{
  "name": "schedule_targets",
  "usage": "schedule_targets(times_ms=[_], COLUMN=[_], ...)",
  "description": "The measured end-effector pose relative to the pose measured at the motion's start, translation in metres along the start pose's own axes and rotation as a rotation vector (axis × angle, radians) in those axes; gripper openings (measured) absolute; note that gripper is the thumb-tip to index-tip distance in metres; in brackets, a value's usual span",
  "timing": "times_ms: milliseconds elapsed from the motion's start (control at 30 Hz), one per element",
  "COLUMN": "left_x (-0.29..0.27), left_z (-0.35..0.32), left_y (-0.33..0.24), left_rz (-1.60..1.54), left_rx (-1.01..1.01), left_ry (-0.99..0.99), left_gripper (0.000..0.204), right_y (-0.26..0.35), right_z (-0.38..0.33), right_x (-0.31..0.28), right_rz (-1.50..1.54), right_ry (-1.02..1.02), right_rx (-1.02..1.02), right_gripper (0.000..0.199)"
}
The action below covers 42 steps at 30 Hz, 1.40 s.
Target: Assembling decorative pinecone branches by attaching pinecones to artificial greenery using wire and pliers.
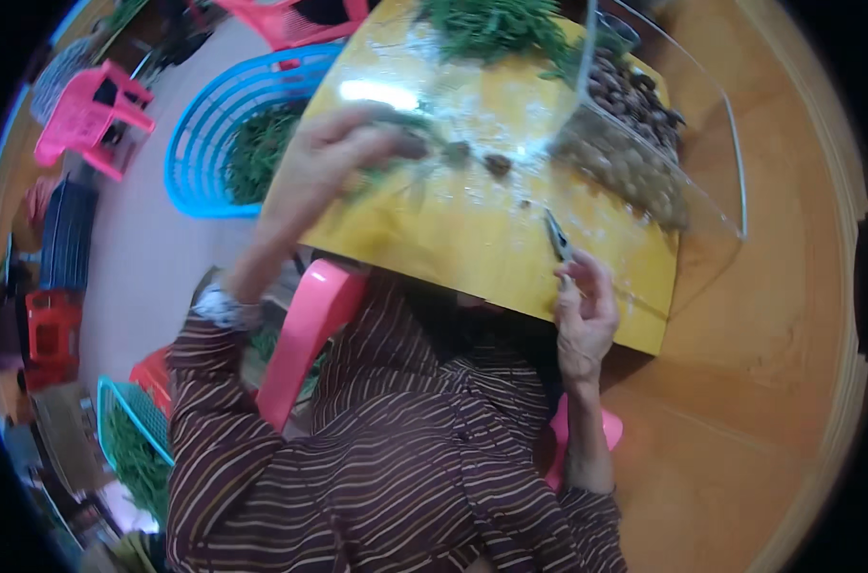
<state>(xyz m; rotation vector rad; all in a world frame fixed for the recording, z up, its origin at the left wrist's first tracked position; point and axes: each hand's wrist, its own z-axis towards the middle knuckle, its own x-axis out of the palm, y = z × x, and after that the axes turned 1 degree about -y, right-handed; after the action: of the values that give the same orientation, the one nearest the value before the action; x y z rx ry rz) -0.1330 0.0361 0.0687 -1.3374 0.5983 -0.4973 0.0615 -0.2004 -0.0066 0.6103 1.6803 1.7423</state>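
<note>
My left hand [343, 151], smeared by motion, is over the left part of the yellow table with its fingers drawn together. Blurred green sprigs [410, 121] show at its fingertips and seem pinched there. In my right hand [588, 310], low over the table's near edge, is a pair of pliers [556, 235], jaws pointing up and left. Between the hands lie a small brown lump [497, 164] and a greenish one [456, 153], among whitish wet-looking bits. A clear bin [716, 205] at the right holds many brown rounded pieces [625, 100], perhaps snail shells.
Green leafy sprigs [491, 27] are heaped at the table's [434, 253] far side. A blue basket [190, 158] of greens stands left, a teal basket [133, 406] lower left. Pink chairs [80, 115] stand on the floor; a pink seat edge [300, 353] is by my lap.
</note>
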Motion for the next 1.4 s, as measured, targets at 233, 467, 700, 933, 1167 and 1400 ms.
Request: schedule_targets(times_ms=[233,467,700,933,1167,1400], left_x=[-0.123,-0.032,0.081,0.028,0.023,0.032], left_z=[0.051,0.063,0.057,0.116,0.128,0.138], left_y=[0.068,0.068,0.045,0.067,0.077,0.095], left_rz=[0.336,0.827,0.728,0.933,0.973,0.946], left_rx=[0.056,0.518,0.739,0.521,0.541,0.639], left_ry=[-0.283,-0.054,0.286,0.212,0.517,0.503], left_gripper=[0.026,0.026,0.024,0.021,0.015,0.006], right_y=[-0.004,0.001,-0.001,0.008,0.003,-0.001], right_z=[-0.002,-0.001,-0.004,-0.003,-0.004,-0.005], right_x=[-0.004,-0.003,0.000,-0.002,0.000,0.001], right_rz=[-0.055,-0.105,-0.148,-0.266,-0.325,-0.317], right_ry=[0.021,0.054,0.127,0.176,0.178,0.173], right_rx=[-0.022,-0.034,0.000,-0.031,-0.050,-0.039], right_gripper=[0.030,0.029,0.024,0.022,0.023,0.024])
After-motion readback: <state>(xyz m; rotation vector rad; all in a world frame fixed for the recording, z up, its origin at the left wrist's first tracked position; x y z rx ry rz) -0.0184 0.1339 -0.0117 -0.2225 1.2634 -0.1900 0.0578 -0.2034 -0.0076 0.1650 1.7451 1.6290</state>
